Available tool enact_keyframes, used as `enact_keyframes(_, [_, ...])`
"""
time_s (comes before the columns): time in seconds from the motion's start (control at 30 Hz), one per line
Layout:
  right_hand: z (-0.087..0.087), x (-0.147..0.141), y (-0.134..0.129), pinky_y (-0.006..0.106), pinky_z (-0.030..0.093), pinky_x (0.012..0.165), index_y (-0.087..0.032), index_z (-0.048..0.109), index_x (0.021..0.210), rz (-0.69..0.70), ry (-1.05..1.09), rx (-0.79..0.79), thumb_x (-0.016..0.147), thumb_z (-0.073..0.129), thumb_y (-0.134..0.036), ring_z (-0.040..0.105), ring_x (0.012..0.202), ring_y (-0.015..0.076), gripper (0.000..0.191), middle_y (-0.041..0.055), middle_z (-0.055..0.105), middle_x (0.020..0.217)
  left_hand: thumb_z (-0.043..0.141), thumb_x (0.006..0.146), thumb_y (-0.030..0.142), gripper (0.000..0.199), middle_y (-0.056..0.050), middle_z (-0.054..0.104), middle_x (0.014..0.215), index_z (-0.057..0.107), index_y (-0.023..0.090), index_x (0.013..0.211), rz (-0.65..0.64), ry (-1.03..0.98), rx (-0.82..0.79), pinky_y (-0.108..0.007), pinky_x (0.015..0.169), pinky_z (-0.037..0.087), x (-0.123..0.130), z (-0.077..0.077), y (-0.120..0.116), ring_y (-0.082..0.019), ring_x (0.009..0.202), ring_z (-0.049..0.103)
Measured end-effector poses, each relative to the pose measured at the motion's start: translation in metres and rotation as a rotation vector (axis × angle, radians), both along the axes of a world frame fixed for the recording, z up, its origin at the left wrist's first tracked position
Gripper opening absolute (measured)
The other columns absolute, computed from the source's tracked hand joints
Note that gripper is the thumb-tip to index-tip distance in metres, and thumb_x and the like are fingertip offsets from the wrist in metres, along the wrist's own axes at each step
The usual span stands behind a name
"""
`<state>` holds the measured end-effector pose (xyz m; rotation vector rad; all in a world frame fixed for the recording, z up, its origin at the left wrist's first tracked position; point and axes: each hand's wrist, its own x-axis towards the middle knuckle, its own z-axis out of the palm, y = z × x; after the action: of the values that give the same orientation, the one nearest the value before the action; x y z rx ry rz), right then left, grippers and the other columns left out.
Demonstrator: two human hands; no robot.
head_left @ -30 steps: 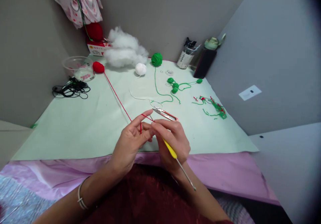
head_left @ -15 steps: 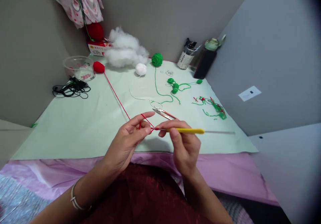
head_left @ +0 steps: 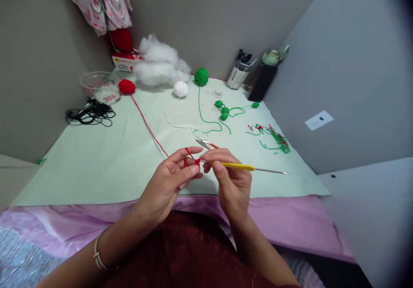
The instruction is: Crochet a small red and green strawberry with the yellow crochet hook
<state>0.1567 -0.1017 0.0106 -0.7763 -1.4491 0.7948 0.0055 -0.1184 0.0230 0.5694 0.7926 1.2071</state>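
Observation:
Pinched between the thumb and fingers of my left hand [head_left: 171, 176] is a small piece of red yarn work [head_left: 197, 162]. A red strand [head_left: 146, 124] loops over its index finger and runs back to a red yarn ball [head_left: 127, 87]. In my right hand [head_left: 234, 180] is a crochet hook with a yellow handle [head_left: 240, 166], held level, its left tip at the red work. The hook's other metal end points right. Just behind my fingers lie thread snips [head_left: 206, 143], partly covered by my right hand.
White stuffing [head_left: 161, 62], a white yarn ball [head_left: 180, 89] and a green yarn ball [head_left: 201, 77] sit at the back. Green crocheted pieces [head_left: 225, 111] and yarn scraps [head_left: 279, 141] lie right. Black cord [head_left: 92, 113] and a clear tub [head_left: 100, 86] stand left; a dark bottle [head_left: 263, 81] is back right.
My right hand and the hook have shifted slightly left, closer to my left hand. The red work now sits at my left fingertips, and the red strand hangs a little looser.

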Motion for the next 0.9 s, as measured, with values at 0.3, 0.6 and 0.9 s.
enact_keyframes(0.3, [-0.009,-0.002,-0.005,0.036,0.062,0.078,-0.027,0.077,0.115,-0.149,-0.34,0.303,0.097,0.065,-0.012,0.073,0.093,0.0205,0.026,0.0065,0.076,0.102,0.089,0.078,0.024,0.039,0.001,0.066,0.078,0.081,0.02,0.115,0.064,0.052,-0.009,-0.02,0.062,0.041,0.004,0.0,0.002,-0.008,0.063,0.046])
enact_keyframes(0.6, [-0.002,0.009,0.001,0.033,0.055,0.073,-0.025,0.079,0.099,-0.063,0.1,-0.02,0.101,0.06,-0.017,0.065,0.071,0.0138,0.02,0.0013,0.073,0.088,0.086,0.08,0.017,0.03,0.011,0.039,0.056,0.084,0.016,0.11,-0.077,-0.156,-0.137,-0.024,0.086,0.055,-0.006,-0.003,0.005,-0.002,0.05,0.027])
enact_keyframes(0.9, [-0.009,0.001,0.003,0.029,0.055,0.07,-0.029,0.081,0.102,0.141,0.177,-0.17,0.101,0.065,-0.024,0.069,0.079,0.014,0.016,0.0022,0.079,0.1,0.082,0.085,0.023,0.033,-0.001,0.071,0.094,0.081,0.029,0.118,-0.049,0.106,0.08,-0.025,0.08,0.047,-0.001,-0.007,-0.003,-0.015,0.088,0.06])
